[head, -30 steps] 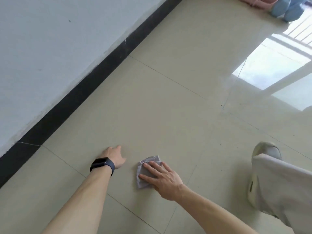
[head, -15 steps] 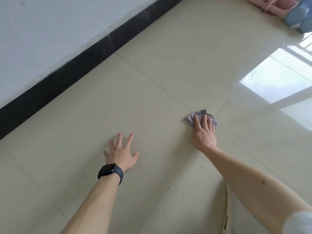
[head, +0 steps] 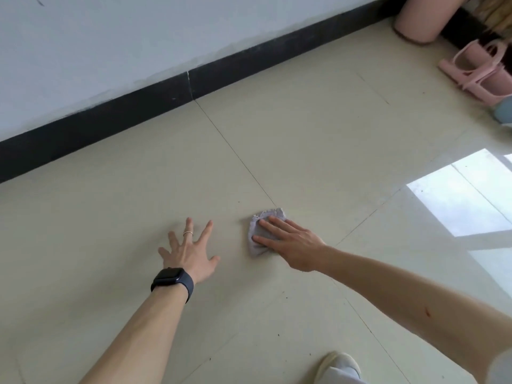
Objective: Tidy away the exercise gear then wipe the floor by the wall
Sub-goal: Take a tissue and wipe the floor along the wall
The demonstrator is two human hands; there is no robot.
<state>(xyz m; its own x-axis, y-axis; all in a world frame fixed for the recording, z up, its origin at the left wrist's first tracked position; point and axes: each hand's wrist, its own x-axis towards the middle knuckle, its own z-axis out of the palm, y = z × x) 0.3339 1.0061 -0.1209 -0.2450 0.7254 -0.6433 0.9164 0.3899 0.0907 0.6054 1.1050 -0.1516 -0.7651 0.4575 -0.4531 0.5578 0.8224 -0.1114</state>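
A small grey cloth (head: pixel 261 217) lies crumpled on the beige tiled floor (head: pixel 304 128), partly under my right hand (head: pixel 291 243), whose flat fingers press it down. My left hand (head: pixel 188 250) rests flat on the tile to the cloth's left, fingers spread, holding nothing; it wears a ring and a dark watch on the wrist. The white wall (head: pixel 110 37) with its black skirting board (head: pixel 138 106) runs across the back. A rolled pink mat (head: pixel 424 18) stands by the wall at the top right.
A pink foldable basket (head: pixel 476 73) and part of a pale blue object (head: pixel 504 110) sit at the right edge. My light shoe (head: pixel 336 364) shows at the bottom. A bright window reflection (head: pixel 454 195) covers the tiles at the right.
My right hand has slid the cloth back to the left, closer to my left hand. The view has turned toward the wall, bringing the pink mat and basket into sight.
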